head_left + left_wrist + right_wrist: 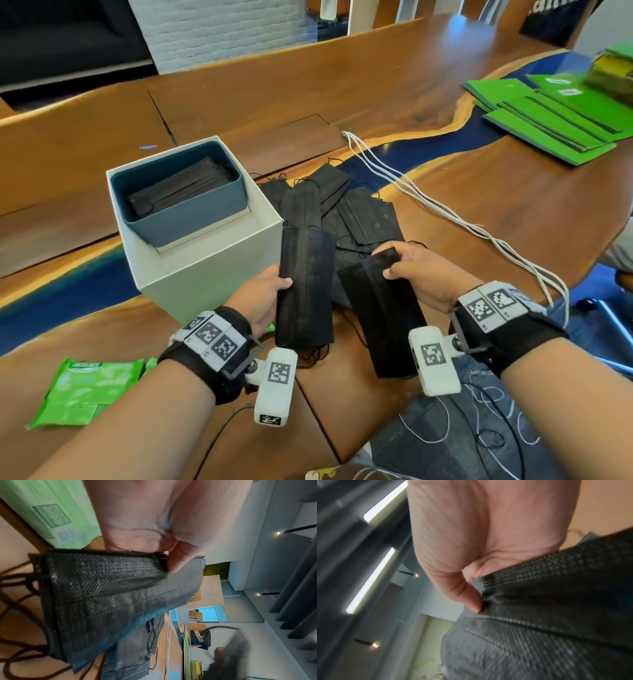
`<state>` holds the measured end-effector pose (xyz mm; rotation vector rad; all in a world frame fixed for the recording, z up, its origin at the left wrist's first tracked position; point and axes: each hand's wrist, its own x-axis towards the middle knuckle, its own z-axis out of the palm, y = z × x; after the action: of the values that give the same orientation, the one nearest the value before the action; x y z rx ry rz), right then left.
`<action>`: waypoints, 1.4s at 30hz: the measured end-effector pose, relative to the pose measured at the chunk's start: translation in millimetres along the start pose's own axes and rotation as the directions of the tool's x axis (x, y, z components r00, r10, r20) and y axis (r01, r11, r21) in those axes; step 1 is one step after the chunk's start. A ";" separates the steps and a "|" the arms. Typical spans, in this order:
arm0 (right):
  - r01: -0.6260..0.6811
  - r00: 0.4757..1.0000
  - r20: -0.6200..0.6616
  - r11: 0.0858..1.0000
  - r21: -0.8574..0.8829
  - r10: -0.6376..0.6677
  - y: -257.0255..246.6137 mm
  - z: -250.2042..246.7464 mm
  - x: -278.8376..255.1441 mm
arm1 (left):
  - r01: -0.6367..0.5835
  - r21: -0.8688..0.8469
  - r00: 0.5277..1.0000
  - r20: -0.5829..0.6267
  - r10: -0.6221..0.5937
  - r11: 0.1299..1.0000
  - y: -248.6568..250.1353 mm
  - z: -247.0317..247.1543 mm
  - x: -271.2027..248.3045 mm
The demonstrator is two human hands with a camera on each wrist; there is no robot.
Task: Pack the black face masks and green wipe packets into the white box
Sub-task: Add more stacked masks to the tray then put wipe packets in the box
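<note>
Gripping a flat stack of black pleated fabric face masks [306,287] along its long edge, the left hand [262,294] has its thumb curled over the top and its fingers beneath; the left wrist view shows the dotted weave of the material and thin black ear loops trailing from one end. The right hand [423,274] pinches a second stack of black masks [382,315] at its far end, thumb pressed on the upper face, the stack angled toward the desk's near edge. Both stacks are held just above the wooden desk with the blue resin band [479,192], in front of a loose heap of black masks [342,205] lying near the desk's middle. Just left of that heap stands the open white square cardboard box [205,267], which holds a blue-grey inner tray [185,219] set against its far side; folded black masks lie in the tray. A bright green plastic wipe packet [85,390] lies flat by the desk's near left edge, under the left forearm. Green flat folders [555,116] sit at the far right corner. White cords [428,202] run across the desk's right side.
</note>
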<state>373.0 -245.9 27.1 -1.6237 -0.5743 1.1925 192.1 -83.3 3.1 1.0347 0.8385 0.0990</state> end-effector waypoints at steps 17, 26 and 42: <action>0.130 0.992 -0.047 0.918 0.374 -0.121 -36.2 51.5 34.9 | -0.019 -0.240 0.991 0.122 0.050 0.971 16.2 10.4 -9.0; 0.137 0.989 -0.087 0.955 0.262 -0.118 -31.4 61.8 50.0 | -0.045 -0.025 0.994 0.098 0.047 0.999 17.6 0.9 -6.8; 0.076 0.995 -0.071 0.997 -0.010 -0.076 -32.0 66.2 51.2 | -0.208 -0.027 0.978 0.028 0.208 0.978 46.1 -13.1 -16.3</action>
<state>339.5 -163.0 33.4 -1.6292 -0.5902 1.0736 186.1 -56.5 45.6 1.0970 0.6979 0.2696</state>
